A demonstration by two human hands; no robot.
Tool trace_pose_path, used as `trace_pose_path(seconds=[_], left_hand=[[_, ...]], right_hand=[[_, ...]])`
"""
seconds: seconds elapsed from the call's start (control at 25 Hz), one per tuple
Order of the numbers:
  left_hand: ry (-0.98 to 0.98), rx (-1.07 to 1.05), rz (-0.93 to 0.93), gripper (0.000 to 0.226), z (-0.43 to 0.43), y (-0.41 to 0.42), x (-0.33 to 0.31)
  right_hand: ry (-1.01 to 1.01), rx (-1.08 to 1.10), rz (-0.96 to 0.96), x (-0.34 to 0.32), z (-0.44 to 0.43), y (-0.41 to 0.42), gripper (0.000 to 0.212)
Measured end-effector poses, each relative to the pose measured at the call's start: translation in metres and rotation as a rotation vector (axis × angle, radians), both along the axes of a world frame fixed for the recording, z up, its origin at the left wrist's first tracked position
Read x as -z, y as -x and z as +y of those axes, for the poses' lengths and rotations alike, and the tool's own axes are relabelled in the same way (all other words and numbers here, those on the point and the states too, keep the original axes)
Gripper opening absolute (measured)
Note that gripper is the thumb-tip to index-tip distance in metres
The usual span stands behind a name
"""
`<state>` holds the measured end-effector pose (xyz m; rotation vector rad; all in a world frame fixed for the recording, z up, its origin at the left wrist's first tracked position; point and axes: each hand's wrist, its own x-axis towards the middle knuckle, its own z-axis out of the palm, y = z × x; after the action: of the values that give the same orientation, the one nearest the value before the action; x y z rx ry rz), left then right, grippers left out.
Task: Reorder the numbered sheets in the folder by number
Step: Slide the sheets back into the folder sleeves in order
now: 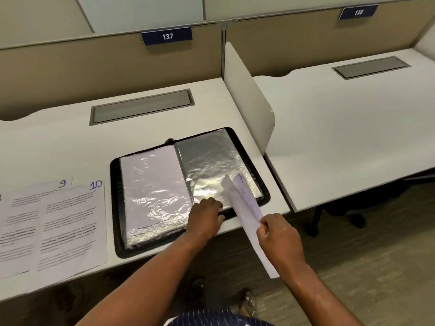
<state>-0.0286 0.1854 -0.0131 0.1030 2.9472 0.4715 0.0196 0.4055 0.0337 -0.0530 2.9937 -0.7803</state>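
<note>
one folder; right grip pinches one sheet; left grip seemingly pinches one sleeve.

A white counter fills the left and middle of the frame. In its upper part a long grey cable hatch is set, closed. Behind it stands a beige partition, which carries a blue plate with the number 137 near the top centre. A white divider panel with a rounded corner stands upright between this counter and a second white counter at the right. That one has its own grey hatch, and above it is a blue plate 138. Under it, on the grey-brown floor, is a dark wheeled base, partly hidden.
</note>
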Motion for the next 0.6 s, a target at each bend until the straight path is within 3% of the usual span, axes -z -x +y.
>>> trace_pose_path(seconds=[0.2, 0.6], left_hand=[[0.054, 0.063, 0.064, 0.024, -0.006, 0.016, 0.005], [-0.282, -0.152, -0.029, 0.018, -0.014, 0.029, 0.005]], right_hand=[[0.006, 0.017, 0.09, -0.01, 0.013, -0.006, 0.012], [0.001, -0.039, 0.207, -0.018, 0.021, -0.014, 0.021]])
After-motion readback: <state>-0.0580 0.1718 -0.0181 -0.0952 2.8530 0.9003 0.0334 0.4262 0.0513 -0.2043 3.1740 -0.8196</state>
